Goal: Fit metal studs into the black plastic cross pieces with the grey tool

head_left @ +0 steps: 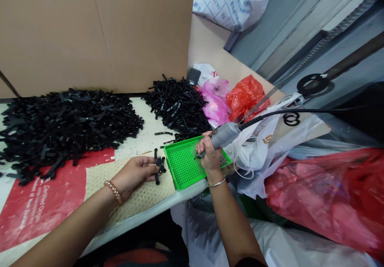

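My left hand pinches a small black plastic part made of crossing arms, just above the honeycomb-textured mat. In my right hand is a grey electric screwdriver, its fingers wrapped round the body and its tip low over the green perforated tray. Small metal screws lie in the right part of that tray. The screwdriver's very tip is partly hidden by my fingers.
Black plastic parts form a large heap on the left and a smaller heap behind the tray. Pink and red plastic bags lie at the back right. The screwdriver's black cable and a coiled spring run off to the right.
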`<act>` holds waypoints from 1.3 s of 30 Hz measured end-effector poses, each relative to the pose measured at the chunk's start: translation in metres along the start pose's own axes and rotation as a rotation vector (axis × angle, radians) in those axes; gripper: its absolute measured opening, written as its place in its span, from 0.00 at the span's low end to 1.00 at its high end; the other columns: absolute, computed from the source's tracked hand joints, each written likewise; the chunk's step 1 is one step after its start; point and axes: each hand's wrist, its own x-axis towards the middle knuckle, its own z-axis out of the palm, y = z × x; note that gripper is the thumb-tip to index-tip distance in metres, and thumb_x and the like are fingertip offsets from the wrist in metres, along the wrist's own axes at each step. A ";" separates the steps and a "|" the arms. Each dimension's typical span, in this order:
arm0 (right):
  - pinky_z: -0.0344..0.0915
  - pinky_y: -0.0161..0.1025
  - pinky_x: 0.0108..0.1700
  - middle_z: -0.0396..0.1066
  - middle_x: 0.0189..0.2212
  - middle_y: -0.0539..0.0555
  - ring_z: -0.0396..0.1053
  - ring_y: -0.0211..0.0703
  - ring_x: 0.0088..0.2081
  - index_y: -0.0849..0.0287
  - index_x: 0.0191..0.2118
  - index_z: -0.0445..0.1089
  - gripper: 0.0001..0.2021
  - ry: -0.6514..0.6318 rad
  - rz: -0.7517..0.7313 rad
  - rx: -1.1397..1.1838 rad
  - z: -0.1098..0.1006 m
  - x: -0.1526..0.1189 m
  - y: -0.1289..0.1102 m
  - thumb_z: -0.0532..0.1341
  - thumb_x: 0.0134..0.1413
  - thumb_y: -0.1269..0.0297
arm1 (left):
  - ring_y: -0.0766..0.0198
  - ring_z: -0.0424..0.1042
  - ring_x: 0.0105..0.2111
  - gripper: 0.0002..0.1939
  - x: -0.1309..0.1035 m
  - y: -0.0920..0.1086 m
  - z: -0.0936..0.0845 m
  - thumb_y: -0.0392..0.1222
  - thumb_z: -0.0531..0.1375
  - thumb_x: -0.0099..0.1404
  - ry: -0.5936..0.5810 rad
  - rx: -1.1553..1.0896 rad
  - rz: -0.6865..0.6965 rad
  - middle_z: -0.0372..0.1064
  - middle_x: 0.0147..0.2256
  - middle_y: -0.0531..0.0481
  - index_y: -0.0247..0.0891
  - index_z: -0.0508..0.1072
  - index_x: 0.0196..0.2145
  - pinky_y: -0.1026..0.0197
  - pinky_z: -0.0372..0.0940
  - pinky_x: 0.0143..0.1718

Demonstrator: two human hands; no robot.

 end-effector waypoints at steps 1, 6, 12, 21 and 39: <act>0.57 0.30 0.20 0.55 0.14 0.40 0.54 0.31 0.15 0.58 0.34 0.62 0.11 0.000 -0.001 -0.002 0.000 0.000 0.001 0.63 0.53 0.57 | 0.66 0.72 0.29 0.09 0.001 -0.001 0.000 0.35 0.68 0.45 0.001 0.001 0.000 0.76 0.30 0.48 0.34 0.78 0.28 0.66 0.67 0.32; 0.56 0.30 0.20 0.56 0.14 0.40 0.55 0.32 0.15 0.58 0.37 0.64 0.12 0.009 0.009 -0.012 -0.001 0.000 0.001 0.63 0.52 0.57 | 0.65 0.73 0.31 0.10 0.003 -0.005 -0.003 0.36 0.68 0.46 -0.013 0.009 0.020 0.77 0.31 0.46 0.33 0.77 0.30 0.64 0.68 0.34; 0.56 0.30 0.21 0.52 0.13 0.39 0.51 0.30 0.14 0.57 0.42 0.66 0.14 0.075 -0.029 0.172 0.017 0.002 -0.030 0.62 0.51 0.56 | 0.65 0.72 0.29 0.09 0.004 -0.006 -0.002 0.34 0.68 0.44 -0.015 -0.019 0.035 0.76 0.29 0.46 0.31 0.76 0.27 0.64 0.68 0.34; 0.53 0.30 0.20 0.49 0.13 0.38 0.47 0.30 0.14 0.55 0.37 0.61 0.16 -0.089 0.197 0.307 0.095 -0.026 -0.029 0.62 0.48 0.50 | 0.68 0.70 0.26 0.06 0.003 -0.005 -0.001 0.31 0.66 0.45 -0.026 -0.032 0.060 0.72 0.25 0.50 0.31 0.75 0.25 0.65 0.67 0.31; 0.53 0.30 0.20 0.50 0.13 0.38 0.49 0.30 0.14 0.56 0.36 0.60 0.15 -0.095 0.204 0.297 0.097 -0.028 -0.017 0.61 0.49 0.52 | 0.66 0.71 0.28 0.08 0.004 -0.007 -0.001 0.34 0.67 0.45 -0.029 -0.026 0.059 0.73 0.27 0.49 0.32 0.75 0.26 0.63 0.67 0.33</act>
